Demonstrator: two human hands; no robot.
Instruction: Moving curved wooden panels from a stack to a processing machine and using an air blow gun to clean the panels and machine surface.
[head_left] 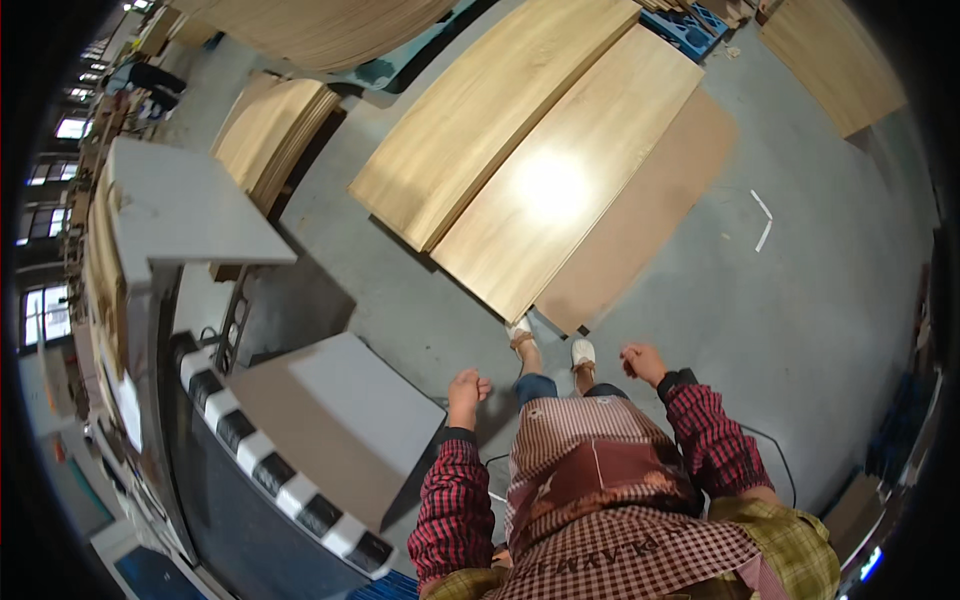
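I look straight down at my own body, a checked apron and red plaid sleeves, standing on a grey concrete floor. My left hand hangs in front of me with fingers loosely curled and nothing in it, close to the corner of a grey machine table. My right hand is also empty, fingers curled, out to the right above the floor. My feet stand just short of a stack of long light-wood panels lying on the floor.
A brown board lies under the panel stack. More wood panel stacks lie at left, top and top right. A black-and-white striped edge runs along the machine. A blue pallet sits far off.
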